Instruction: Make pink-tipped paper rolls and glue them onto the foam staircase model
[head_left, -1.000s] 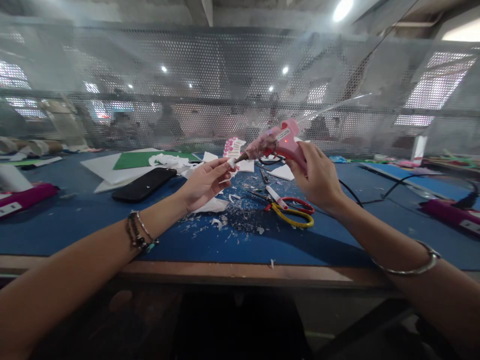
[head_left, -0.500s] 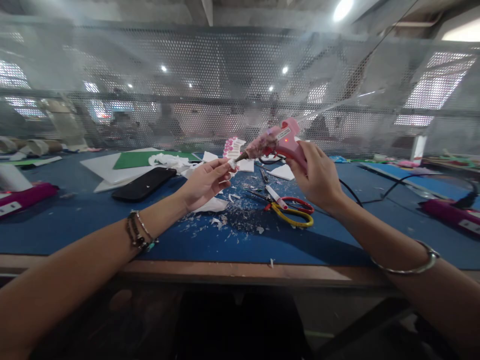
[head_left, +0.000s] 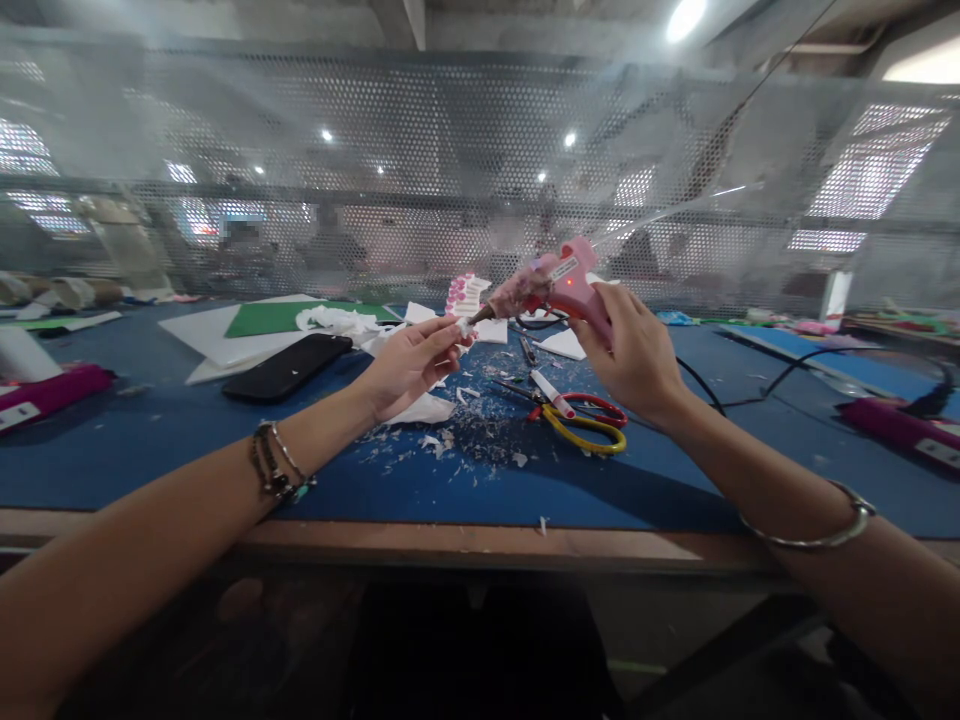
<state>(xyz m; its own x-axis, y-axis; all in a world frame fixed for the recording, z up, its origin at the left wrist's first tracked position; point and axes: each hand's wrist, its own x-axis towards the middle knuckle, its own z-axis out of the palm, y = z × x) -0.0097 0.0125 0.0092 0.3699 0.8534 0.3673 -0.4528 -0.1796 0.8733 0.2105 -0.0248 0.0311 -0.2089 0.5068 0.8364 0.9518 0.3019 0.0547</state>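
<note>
Two grips: left hand (head_left: 409,365) pinches a blurry white scrap (head_left: 463,326), right hand (head_left: 637,355) clasps glue gun (head_left: 551,280).

Craft workshop: blue worktable (head_left: 112,450), perforated screen (head_left: 375,150), scissors (head_left: 589,425), paper scraps (head_left: 465,440).

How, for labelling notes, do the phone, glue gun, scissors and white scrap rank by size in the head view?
1. phone and glue gun, too alike to rank
2. scissors
3. white scrap

Pink glue gun (head_left: 551,285), nozzle against small, perhaps paper, white piece (head_left: 464,327)
</note>
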